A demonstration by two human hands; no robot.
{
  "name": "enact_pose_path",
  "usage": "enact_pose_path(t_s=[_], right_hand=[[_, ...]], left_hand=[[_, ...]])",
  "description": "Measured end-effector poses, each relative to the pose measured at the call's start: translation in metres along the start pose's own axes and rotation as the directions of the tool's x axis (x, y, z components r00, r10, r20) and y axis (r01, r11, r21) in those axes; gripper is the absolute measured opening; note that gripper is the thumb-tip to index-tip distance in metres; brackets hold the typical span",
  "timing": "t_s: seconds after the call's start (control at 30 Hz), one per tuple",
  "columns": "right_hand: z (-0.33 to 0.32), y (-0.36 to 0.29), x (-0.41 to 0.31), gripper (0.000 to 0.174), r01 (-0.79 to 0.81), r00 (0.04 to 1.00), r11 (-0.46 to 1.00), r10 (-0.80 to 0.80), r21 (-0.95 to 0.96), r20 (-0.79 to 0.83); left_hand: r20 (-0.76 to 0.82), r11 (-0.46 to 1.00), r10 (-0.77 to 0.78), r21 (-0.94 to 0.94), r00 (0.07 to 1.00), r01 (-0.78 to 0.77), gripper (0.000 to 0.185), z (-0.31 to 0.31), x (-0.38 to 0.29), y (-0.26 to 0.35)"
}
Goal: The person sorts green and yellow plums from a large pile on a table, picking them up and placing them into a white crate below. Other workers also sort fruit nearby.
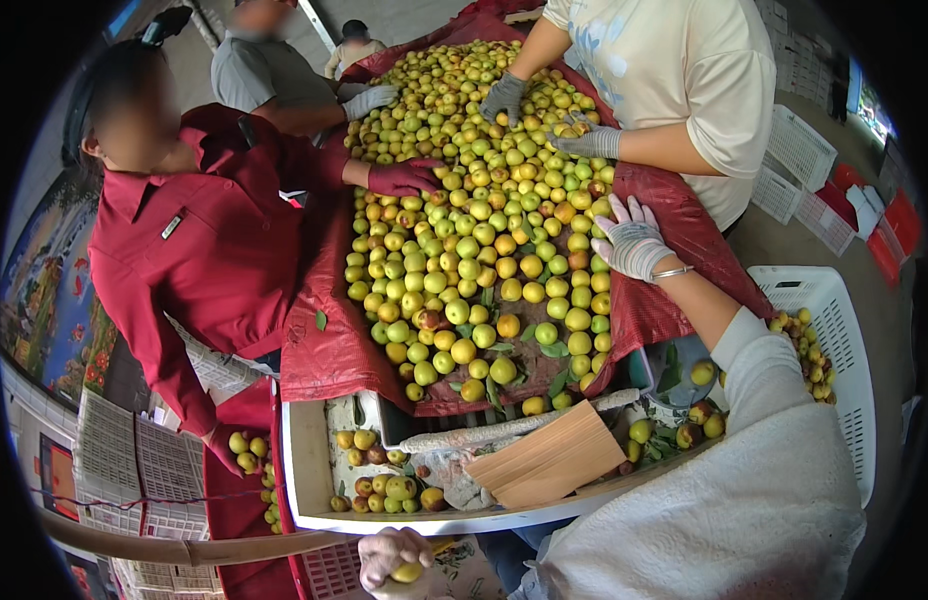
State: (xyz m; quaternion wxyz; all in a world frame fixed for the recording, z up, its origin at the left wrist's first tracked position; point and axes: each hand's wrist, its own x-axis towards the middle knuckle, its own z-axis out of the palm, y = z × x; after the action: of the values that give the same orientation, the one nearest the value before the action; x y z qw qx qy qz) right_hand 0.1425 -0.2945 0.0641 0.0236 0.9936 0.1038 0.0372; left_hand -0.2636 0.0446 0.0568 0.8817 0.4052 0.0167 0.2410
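A large heap of yellow-green jujube-like fruits (464, 247), some with brown patches, covers a sorting table lined with red sheeting (659, 225). My right hand (635, 238), in a pale striped glove with a bracelet at the wrist, rests with spread fingers at the heap's right edge, touching the sheeting. Low in the view, my left hand (392, 559), in a pale glove, is closed round a yellow-green fruit (407, 572) below the white tray's front edge. The white tray (404, 523) in front of me holds small groups of fruits, leaves, a cloth and a piece of cardboard (546, 457).
A co-worker in red at left holds fruits over a red-lined container (239, 517). Other gloved co-workers stand round the heap. A white slotted crate (846, 390) with fruits is at my right. A curved pole (186, 551) crosses the lower left. Stacked crates stand at both sides.
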Motion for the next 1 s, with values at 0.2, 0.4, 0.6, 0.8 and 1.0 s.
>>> enact_pose_path(t_s=[0.2, 0.4, 0.6, 0.8, 1.0], right_hand=[[-0.002, -0.041, -0.021, 0.055, 0.281, 0.945, 0.951, -0.251, -0.128, 0.21], [0.004, -0.049, 0.072, 0.042, 0.168, 0.985, 0.955, -0.175, 0.245, 0.007], [0.02, -0.055, 0.144, 0.05, 0.001, 0.962, 0.999, 0.01, -0.038, 0.274], [-0.005, -0.077, 0.076, 0.056, 0.227, 0.904, 0.965, -0.259, 0.131, 0.34], [-0.027, -0.129, 0.036, 0.059, 0.426, 0.698, 0.56, -0.703, 0.711, 0.135]], left_hand=[[0.088, 0.782, -0.623, 0.093, 0.777, 0.617, 0.024, 0.083, 0.148, -0.063], [-0.009, 0.487, -0.873, -0.093, 0.488, 0.868, 0.029, 0.081, 0.185, -0.161], [0.141, 0.458, -0.871, -0.115, 0.471, 0.881, 0.031, 0.067, 0.184, -0.162], [0.077, 0.45, -0.885, -0.11, 0.459, 0.886, 0.038, 0.073, 0.184, -0.162], [0.119, 0.488, -0.834, -0.301, 0.539, 0.82, 0.041, 0.072, 0.188, -0.151]])
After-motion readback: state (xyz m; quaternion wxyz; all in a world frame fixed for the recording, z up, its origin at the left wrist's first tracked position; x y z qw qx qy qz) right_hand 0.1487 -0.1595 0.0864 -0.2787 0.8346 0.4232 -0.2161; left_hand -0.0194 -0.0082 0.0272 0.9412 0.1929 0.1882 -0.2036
